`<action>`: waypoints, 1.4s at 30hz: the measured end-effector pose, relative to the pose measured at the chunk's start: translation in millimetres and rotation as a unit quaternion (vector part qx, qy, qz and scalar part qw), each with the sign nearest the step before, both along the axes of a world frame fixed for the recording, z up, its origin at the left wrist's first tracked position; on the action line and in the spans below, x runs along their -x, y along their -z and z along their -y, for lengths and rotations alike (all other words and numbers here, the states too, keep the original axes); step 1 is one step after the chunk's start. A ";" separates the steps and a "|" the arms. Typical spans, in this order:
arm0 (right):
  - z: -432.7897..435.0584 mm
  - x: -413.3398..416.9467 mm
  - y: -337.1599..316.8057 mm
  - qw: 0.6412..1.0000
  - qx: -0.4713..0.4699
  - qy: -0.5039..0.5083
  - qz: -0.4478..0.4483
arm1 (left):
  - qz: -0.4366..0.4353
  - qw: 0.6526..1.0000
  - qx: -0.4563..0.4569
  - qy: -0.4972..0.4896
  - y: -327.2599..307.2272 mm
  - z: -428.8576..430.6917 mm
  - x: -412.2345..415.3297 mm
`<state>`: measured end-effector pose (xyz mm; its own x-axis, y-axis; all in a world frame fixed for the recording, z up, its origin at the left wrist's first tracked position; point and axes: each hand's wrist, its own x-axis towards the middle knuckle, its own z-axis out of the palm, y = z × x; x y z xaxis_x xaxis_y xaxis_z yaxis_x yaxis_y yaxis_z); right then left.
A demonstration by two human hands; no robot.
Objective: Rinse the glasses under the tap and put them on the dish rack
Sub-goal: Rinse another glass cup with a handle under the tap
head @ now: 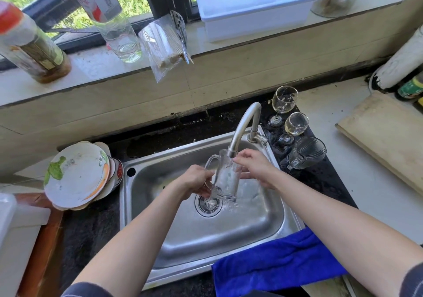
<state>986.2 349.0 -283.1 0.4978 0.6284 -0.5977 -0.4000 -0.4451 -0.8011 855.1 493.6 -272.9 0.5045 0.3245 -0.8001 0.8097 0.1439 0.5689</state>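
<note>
A clear glass mug [225, 177] with a handle is held upright under the tap [242, 127] spout, over the steel sink [199, 235]. My left hand [196, 182] grips the mug at its handle side near the base. My right hand [255, 166] wraps around the mug's right side near the rim. Water splashes around the drain [208, 204]. To the right of the tap stand two wine glasses [284, 101] [296, 124] and a ribbed glass mug [306, 152] on the dark counter.
Stacked plates [77, 175] lean at the sink's left. A blue cloth [281, 264] hangs over the sink's front right corner. A wooden board [384, 134] lies at right. Bottles [32, 45], a plastic bag [163, 47] and a white box [254, 6] sit on the windowsill.
</note>
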 end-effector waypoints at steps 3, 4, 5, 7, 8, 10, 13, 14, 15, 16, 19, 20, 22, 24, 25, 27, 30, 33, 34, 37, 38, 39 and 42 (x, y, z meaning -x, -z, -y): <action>1.8 -0.3 -3.6 0.989 -0.004 -0.049 0.137 | 0.037 0.997 0.015 -0.071 10.3 -0.8 0.4; 3.5 -0.1 -4.2 0.977 0.006 -0.077 0.201 | 0.058 0.994 0.008 -0.091 13.6 0.1 -0.2; 6.0 0.6 -6.3 0.956 0.025 -0.104 0.272 | 0.079 0.992 -0.020 -0.095 16.2 1.0 -0.9; 12.7 1.0 -6.6 0.895 0.051 -0.136 0.421 | 0.112 0.985 -0.117 -0.062 22.6 0.9 -3.5; 15.3 1.6 -8.2 0.867 0.041 -0.141 0.477 | 0.121 0.979 -0.155 -0.046 24.7 0.4 -5.7; 18.8 1.6 -4.9 0.823 -0.019 -0.137 0.550 | 0.139 0.978 -0.140 -0.063 18.8 0.2 -11.5; 17.2 -1.9 -3.5 0.776 -0.092 -0.130 0.610 | 0.147 0.971 0.078 -0.170 6.9 -4.8 -15.2; 15.5 -3.5 -5.1 0.761 -0.114 -0.135 0.624 | 0.136 0.957 0.161 -0.201 7.3 -6.9 -14.4; 15.0 -4.0 -7.9 0.741 -0.128 -0.147 0.643 | 0.118 0.942 0.220 -0.225 8.5 -7.6 -13.5; 14.7 -3.9 -7.9 0.717 -0.136 -0.161 0.665 | 0.109 0.923 0.268 -0.253 10.4 -6.8 -13.9; 13.9 -3.7 -8.5 0.684 -0.129 -0.189 0.693 | 0.108 0.895 0.325 -0.285 11.3 0.4 -22.9; 15.3 -4.2 -7.4 0.678 -0.135 -0.191 0.696 | 0.106 0.895 0.325 -0.285 11.4 2.6 -26.8; 23.0 -5.7 -2.3 0.671 -0.137 -0.207 0.699 | 0.090 0.904 0.309 -0.283 12.2 4.3 -31.9; 29.7 -2.0 0.2 0.686 -0.082 -0.258 0.676 | 0.090 0.921 0.247 -0.286 16.0 6.3 -35.9; 28.9 2.6 -0.3 0.704 -0.023 -0.289 0.649 | 0.096 0.928 0.212 -0.291 16.9 8.6 -38.9; 17.5 12.9 2.3 0.719 0.104 -0.338 0.598 | 0.110 0.932 0.162 -0.305 18.1 14.7 -45.5; 1.4 24.0 0.2 0.725 0.155 -0.369 0.561 | 0.121 0.931 0.109 -0.327 19.6 11.8 -47.8; 14.9 17.7 4.0 0.703 0.122 -0.415 0.565 | 0.103 0.933 0.068 -0.339 21.6 1.9 -39.2; 16.7 14.7 5.8 0.691 0.136 -0.424 0.569 | 0.099 0.933 0.061 -0.340 20.7 1.3 -38.3; 1.9 18.9 4.4 0.706 0.174 -0.388 0.566 | 0.071 0.940 0.035 -0.332 17.3 7.2 -42.2; -0.9 22.9 4.1 0.715 0.163 -0.393 0.556 | 0.060 0.942 0.024 -0.330 16.4 6.8 -43.4; 1.2 25.2 4.9 0.721 0.136 -0.407 0.544 | 0.051 0.942 0.013 -0.331 17.1 3.4 -42.4; 21.4 16.2 3.2 0.703 0.085 -0.466 0.530 | 0.024 0.947 -0.006 -0.321 17.4 -5.7 -34.3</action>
<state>970.0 327.6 -286.3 0.1390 0.9413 -0.3076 0.9111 -0.2432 -0.3327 889.4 499.3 -290.3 0.2358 0.5859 -0.7753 0.5307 0.5907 0.6078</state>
